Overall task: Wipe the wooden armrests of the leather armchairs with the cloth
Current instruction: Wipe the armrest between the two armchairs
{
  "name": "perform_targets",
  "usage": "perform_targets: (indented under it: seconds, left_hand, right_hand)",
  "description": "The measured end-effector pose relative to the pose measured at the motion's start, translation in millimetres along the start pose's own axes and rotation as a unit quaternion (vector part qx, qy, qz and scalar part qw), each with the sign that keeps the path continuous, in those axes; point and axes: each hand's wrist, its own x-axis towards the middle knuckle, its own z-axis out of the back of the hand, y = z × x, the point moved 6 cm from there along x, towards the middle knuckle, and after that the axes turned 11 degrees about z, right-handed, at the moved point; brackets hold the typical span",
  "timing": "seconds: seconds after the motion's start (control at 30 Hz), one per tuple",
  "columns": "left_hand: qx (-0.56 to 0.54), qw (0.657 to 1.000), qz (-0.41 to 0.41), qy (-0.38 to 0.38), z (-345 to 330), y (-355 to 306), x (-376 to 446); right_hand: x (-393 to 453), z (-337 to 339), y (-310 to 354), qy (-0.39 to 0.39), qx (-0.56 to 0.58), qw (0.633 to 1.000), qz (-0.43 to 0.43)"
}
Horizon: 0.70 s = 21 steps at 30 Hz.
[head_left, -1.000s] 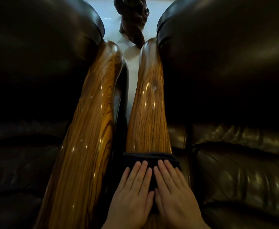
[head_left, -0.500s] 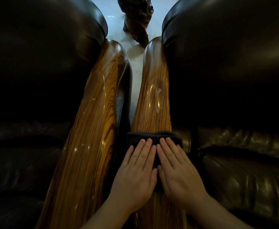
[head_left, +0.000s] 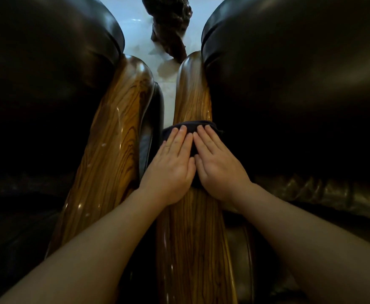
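- Both hands lie flat, side by side, on a small dark folded cloth [head_left: 192, 128], with straight fingers pressing it down.
- The left hand [head_left: 172, 167] covers the cloth's left part, and the right hand [head_left: 218, 167] covers its right part (the two hands touch at the thumbs).
- The cloth sits across the shiny brown striped wooden armrest on the right [head_left: 191, 238], about halfway along it, and hangs a little over its left edge.
- A second shiny brown striped wooden armrest [head_left: 109, 161] runs just beside it on the left.
- A dark leather armchair [head_left: 43, 73] is on the left, and another dark leather armchair [head_left: 300, 84] is on the right.
- Far ahead, a dark carved wooden thing [head_left: 168, 25] stands on the pale floor [head_left: 133, 16].
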Motion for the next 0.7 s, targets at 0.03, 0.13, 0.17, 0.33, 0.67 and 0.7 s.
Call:
perform_targets:
  seconds: [0.03, 0.13, 0.17, 0.33, 0.67, 0.7]
  left_hand:
    - [-0.007, 1.0, 0.001, 0.007, 0.4, 1.9, 7.7]
    - [-0.025, 0.999, 0.004, 0.025, 2.5, 6.8, 30.8]
    - [-0.027, 0.999, 0.003, 0.028, 3.4, 8.1, 39.0]
    - [-0.02, 0.999, 0.002, 0.041, 9.7, 13.8, 80.4]
    - [-0.135, 0.987, 0.036, 0.079, 12.9, 19.0, 119.8]
    - [-0.147, 0.985, 0.038, 0.079, 12.5, 19.3, 120.5]
  right_hand:
    - [5.7, 0.8, -3.4, -0.001, 0.003, 1.0, 0.0]
    - [22.7, 4.1, -14.5, -0.01, 0.008, 1.0, -0.009]
    - [28.8, 5.3, -17.8, -0.014, 0.01, 1.0, -0.011]
    - [59.5, 11.3, -37.3, -0.031, 0.068, 0.997, -0.029]
    - [94.0, 18.2, -58.9, -0.047, 0.146, 0.986, -0.069]
    - [94.8, 18.2, -59.3, -0.049, 0.15, 0.985, -0.071]
